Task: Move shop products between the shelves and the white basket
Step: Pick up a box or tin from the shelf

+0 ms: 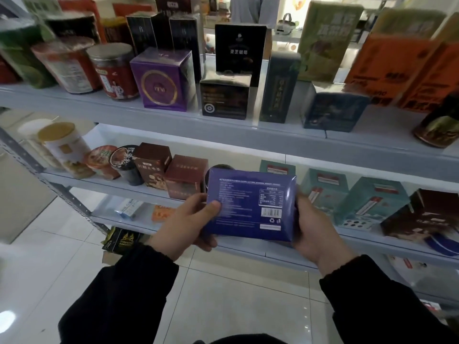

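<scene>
I hold a flat dark blue box [248, 204] in front of the middle shelf [248, 150], its printed back with a barcode facing me. My left hand [185, 224] grips its left edge, thumb on the face. My right hand [315, 229] grips its right edge from the side and behind. The white basket is not in view.
The upper shelf carries a purple box [161, 80], black boxes [226, 95], red jars [114, 73] and orange cartons [402, 68]. The lower shelf [119, 184] has brown boxes [186, 175], cups and teal boxes [370, 202]. Pale floor tiles [236, 294] lie below. A person stands behind the shelves at top.
</scene>
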